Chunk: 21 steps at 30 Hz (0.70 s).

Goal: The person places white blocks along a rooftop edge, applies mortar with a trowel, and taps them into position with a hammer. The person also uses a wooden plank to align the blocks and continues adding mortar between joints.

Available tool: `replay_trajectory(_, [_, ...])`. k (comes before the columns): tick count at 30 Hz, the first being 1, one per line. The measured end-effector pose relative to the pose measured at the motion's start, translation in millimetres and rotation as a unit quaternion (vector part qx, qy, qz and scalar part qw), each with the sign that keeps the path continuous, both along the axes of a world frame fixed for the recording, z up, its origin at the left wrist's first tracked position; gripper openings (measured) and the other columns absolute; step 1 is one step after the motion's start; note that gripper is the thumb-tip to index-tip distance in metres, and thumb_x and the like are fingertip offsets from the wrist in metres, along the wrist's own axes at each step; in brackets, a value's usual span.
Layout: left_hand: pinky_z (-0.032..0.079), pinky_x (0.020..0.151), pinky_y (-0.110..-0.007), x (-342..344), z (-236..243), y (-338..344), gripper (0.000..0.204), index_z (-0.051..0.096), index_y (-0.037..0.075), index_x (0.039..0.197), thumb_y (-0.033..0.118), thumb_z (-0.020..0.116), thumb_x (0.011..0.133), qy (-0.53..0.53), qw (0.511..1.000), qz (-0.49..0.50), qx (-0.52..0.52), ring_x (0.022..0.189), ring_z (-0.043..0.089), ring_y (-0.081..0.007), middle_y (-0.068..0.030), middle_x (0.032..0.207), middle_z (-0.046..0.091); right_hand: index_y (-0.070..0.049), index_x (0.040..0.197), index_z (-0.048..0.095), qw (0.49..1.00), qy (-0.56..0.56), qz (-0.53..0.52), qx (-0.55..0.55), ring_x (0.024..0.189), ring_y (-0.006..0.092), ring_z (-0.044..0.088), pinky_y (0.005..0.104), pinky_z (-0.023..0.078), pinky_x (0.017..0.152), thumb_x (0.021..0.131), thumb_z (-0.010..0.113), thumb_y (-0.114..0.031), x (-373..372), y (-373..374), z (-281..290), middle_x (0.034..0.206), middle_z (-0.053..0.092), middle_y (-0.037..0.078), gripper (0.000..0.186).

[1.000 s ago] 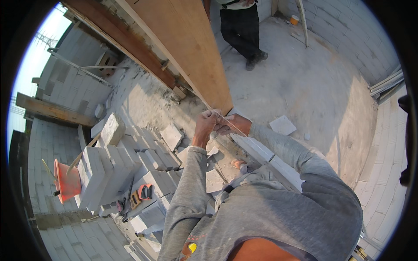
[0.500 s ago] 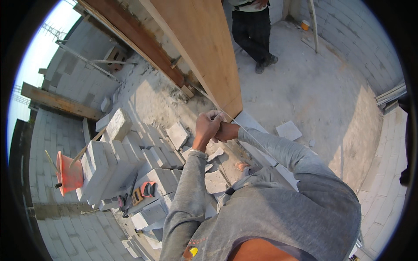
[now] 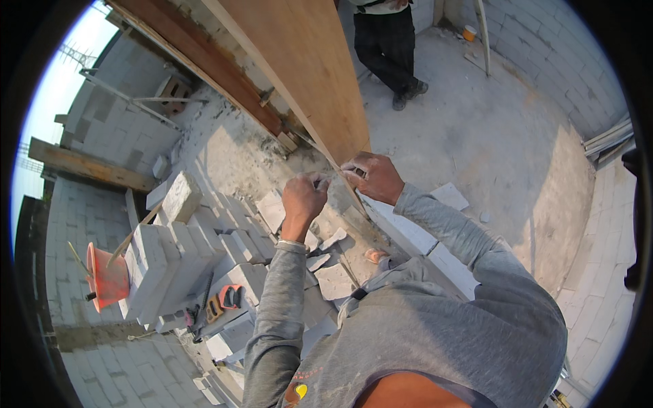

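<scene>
Both hands meet at the lower corner of a large orange-brown plywood board [image 3: 306, 61].

The left hand [image 3: 304, 197] is curled shut, pinching something too small to identify; the right hand [image 3: 374, 177] is closed around the board's edge. White masonry blocks [image 3: 170, 251] are stacked below-left, beside an orange bucket [image 3: 109, 277].

Two hands: left hand [image 3: 304, 196] and right hand [image 3: 373, 176], both at the lower end of one wide board [image 3: 299, 61]. Beside the board runs one darker beam [image 3: 204, 61], and a second beam [image 3: 88, 166] lies farther left of it. One orange bucket [image 3: 109, 279] sits far left of the board. One other person [image 3: 388, 41] stands right of it. The blocks [image 3: 163, 258] are too many to count.
</scene>
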<state>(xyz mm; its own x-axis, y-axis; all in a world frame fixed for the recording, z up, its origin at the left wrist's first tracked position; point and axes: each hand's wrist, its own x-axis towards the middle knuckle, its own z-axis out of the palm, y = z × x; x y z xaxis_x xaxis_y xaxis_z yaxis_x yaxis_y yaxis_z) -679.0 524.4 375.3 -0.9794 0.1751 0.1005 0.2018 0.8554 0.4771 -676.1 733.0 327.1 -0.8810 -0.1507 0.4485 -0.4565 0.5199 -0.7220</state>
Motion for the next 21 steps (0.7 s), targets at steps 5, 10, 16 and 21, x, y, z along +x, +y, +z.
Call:
replay_trajectory(5, [0.054, 0.072, -0.049, 4.3, 22.2, -1.8, 0.019, 0.075, 0.011, 0.088, 0.030, 0.072, 0.085, 0.011, 0.996, -0.001, -0.083, 0.084, 0.069, -0.0385, -0.0156, 0.084, 0.071, -0.005, 0.093, 0.075, 1.000, 0.021, -0.019, 0.013, 0.084, 0.0327, 0.071, 0.0405, 0.056, 0.076, 0.086, 0.071, -0.019, -2.4, -22.5, -1.8, 0.090, 0.073, 0.015, 0.017])
replay_trajectory(10, [0.052, 0.074, -0.048, 4.3, 61.3, 12.0, 0.021, 0.071, 0.008, 0.087, 0.029, 0.071, 0.087, 0.070, 0.979, -0.083, -0.173, 0.086, 0.069, -0.0351, -0.0148, 0.090, 0.072, -0.003, 0.088, 0.075, 0.997, 0.015, -0.070, -0.016, 0.082, 0.0340, 0.070, 0.0418, 0.056, 0.074, 0.085, 0.071, -0.019, -2.3, -29.6, -7.8, 0.091, 0.072, 0.016, 0.016])
replay_trajectory(16, [0.056, 0.084, -0.045, -1.7, 89.3, 37.0, 0.011, 0.075, 0.012, 0.096, 0.012, 0.075, 0.085, 0.352, 0.911, -0.218, -0.002, 0.093, 0.070, -0.0288, -0.0090, 0.102, 0.073, -0.001, 0.089, 0.072, 0.932, -0.250, -0.069, -0.255, 0.067, 0.0198, 0.066, 0.0351, 0.054, 0.065, 0.093, 0.070, -0.020, -6.7, -32.8, -19.4, 0.083, 0.070, 0.009, 0.020])
replay_trajectory(21, [0.056, 0.086, -0.038, 30.8, 46.8, 7.5, 0.021, 0.075, 0.007, 0.101, -0.003, 0.075, 0.083, 0.402, 0.896, 0.021, 0.186, 0.098, 0.070, -0.0273, -0.0103, 0.106, 0.072, 0.001, 0.100, 0.067, 0.813, -0.357, 0.007, -0.460, 0.071, 0.0155, 0.065, 0.0302, 0.056, 0.068, 0.098, 0.067, -0.020, -14.6, -31.8, -24.3, 0.084, 0.068, 0.007, 0.021])
